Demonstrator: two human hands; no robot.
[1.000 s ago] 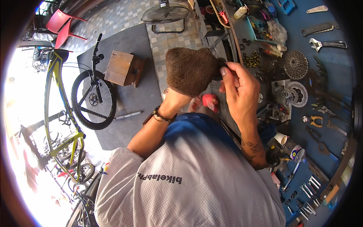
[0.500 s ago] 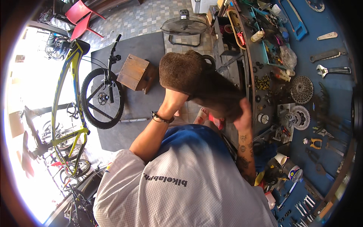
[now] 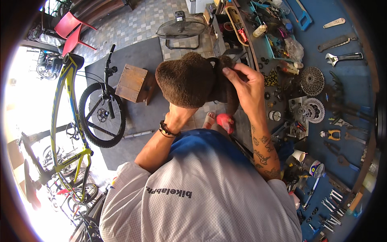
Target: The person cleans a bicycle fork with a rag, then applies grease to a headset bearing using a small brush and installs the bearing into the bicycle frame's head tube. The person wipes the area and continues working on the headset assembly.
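Note:
A brown, fuzzy rag (image 3: 181, 78) is bunched up in front of my chest, with part of it hanging down on the right. My left hand (image 3: 181, 115) is under its left part; the cloth covers the fingers, and the wrist wears a dark bracelet. On the right, my right hand (image 3: 246, 82) pinches the rag's upper edge between thumb and fingers. A dark, curved, ring-like piece (image 3: 213, 61) shows at the rag's top between the hands; its kind is unclear.
A workbench with loose parts, cassettes (image 3: 312, 81) and an adjustable wrench (image 3: 344, 57) runs along the right. A wooden box (image 3: 131, 82), bike wheel (image 3: 102, 115) and yellow frame (image 3: 60, 105) stand left. A floor fan (image 3: 180, 29) is ahead, a red chair (image 3: 72, 30) far left.
The rag's hanging right part has swung in and down. My right hand has moved up and left, from the rag's lower right end to its upper edge. The view has shifted slightly.

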